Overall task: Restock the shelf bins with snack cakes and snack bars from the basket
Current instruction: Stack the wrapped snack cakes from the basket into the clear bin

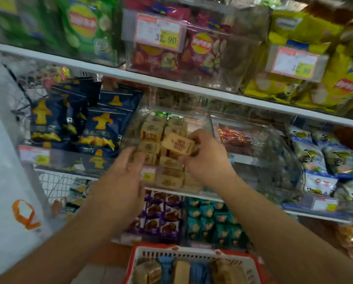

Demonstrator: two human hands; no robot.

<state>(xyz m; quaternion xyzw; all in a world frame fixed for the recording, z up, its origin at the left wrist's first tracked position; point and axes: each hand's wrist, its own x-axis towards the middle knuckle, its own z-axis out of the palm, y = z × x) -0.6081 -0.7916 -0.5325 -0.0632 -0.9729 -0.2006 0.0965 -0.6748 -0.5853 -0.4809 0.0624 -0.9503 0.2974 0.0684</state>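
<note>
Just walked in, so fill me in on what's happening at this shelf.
A person is restocking a snack shelf. The right hand pinches a tan wrapped snack cake at the clear bin, which already holds rows of the same cakes. The left hand reaches toward the bin's front with relaxed fingers, holding nothing. Below, a red and white basket has more wrapped snacks in it.

Even, fairly bright indoor light, with no hard shadows. Motion blur smears the whole frame, worst toward 12 and 3 o'clock, where the price tags (160,33) are barely legible. Glare streaks the clear bins (218,64) at 1 o'clock. Wide-angle distortion bends the shelf edge (102,68) across the frame.
</note>
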